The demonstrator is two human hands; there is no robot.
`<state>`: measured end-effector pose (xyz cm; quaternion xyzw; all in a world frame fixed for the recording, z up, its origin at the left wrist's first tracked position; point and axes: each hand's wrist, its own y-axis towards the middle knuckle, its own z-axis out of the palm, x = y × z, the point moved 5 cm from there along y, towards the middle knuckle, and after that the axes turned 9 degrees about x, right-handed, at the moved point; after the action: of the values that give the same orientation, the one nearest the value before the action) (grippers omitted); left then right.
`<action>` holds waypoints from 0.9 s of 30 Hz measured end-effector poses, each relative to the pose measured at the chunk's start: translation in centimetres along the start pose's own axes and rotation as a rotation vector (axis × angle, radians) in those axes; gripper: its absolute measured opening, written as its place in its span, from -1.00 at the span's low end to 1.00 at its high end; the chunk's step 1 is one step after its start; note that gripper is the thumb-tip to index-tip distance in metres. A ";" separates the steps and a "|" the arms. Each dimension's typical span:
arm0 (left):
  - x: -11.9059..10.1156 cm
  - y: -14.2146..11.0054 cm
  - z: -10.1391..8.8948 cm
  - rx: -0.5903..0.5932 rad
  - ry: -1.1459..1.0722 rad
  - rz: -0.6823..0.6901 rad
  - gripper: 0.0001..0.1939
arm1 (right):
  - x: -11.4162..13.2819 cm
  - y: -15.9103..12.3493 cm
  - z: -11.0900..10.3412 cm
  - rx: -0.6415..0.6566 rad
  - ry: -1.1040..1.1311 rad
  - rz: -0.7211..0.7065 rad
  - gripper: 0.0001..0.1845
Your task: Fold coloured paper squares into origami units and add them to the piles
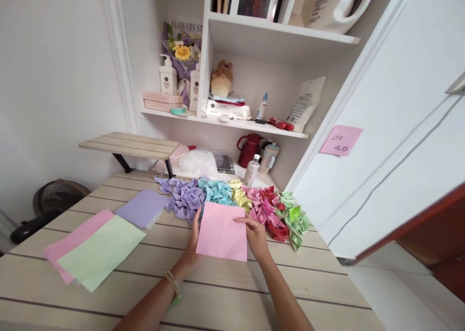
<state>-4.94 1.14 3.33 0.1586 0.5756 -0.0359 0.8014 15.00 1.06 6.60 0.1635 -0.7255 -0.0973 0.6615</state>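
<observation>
A flat square sheet of pink paper (221, 234) is held up over the table between my two hands. My left hand (193, 239) grips its left edge, the fingers partly hidden behind it. On the right side, my right hand (255, 234) pinches the sheet, with fingertips lying on its front face. Just beyond it spread many folded paper pieces, grouped by colour: purple ones (185, 197), blue ones (217, 190), yellow ones (240, 194), pink and red ones (267, 207), and green ones (296, 219).
Left on the table (152, 273) lie green paper (101, 251), pink paper (78, 239) and purple paper (142, 207). A small raised wooden stand (131, 143) is at the back left. Behind the folded pieces stand a clear bottle (251, 171) and a red jug (249, 149).
</observation>
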 end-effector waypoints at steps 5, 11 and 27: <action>-0.7 -0.3 -0.7 0.121 0.193 0.015 -0.56 | -1.4 -1.5 -0.9 0.010 0.027 0.083 -0.74; -1.3 0.4 -1.9 0.034 0.284 -0.016 -0.81 | -0.1 -2.4 1.0 0.285 0.058 0.100 -0.59; -0.3 0.7 -1.8 -0.139 0.138 -0.039 -0.64 | -2.1 -2.2 1.6 0.022 0.260 0.200 -0.46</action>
<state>-6.50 2.26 3.29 0.0934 0.6334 -0.0003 0.7682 13.78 -0.34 3.64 0.1088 -0.6474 -0.0010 0.7543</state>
